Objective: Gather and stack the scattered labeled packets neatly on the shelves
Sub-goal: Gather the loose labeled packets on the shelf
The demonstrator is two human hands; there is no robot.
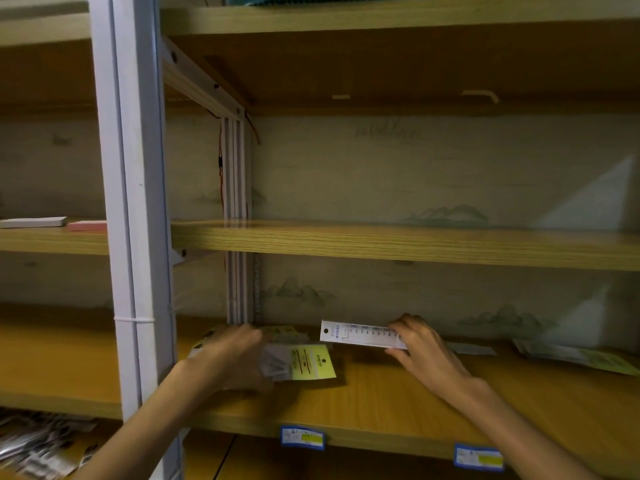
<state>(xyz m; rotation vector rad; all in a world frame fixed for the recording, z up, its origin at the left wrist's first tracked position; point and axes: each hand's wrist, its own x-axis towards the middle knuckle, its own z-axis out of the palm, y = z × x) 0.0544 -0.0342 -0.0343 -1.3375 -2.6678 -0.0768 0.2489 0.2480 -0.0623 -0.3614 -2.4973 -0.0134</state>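
Both hands are reaching into the lower shelf point(398, 403) of a wood-board rack with a pale metal upright point(130, 202).

Left hand point(232, 358) is curling its fingers over a bunch of packets point(298, 362), gripping them at their left end; the top packet is showing a yellow header card with a punched hole, pointing right. The bunch is sitting on the shelf board near the rear corner post point(237, 216). More yellow-carded packets point(280, 331) are lying just behind the hand.

Right hand point(424, 348) is pinching the right end of a long white packet point(358, 335), thumb below and fingers above. The packet is being held level just above the board, a printed row of digits facing the camera, hole at its left end.

Further right, a flat pile of packets point(571, 356) is lying on the same shelf, well apart from the hands.

Two blue-bordered price labels point(302, 437) are sitting on the shelf's front edge. Loose packets point(38, 445) are lying scattered on the shelf below, at lower left.
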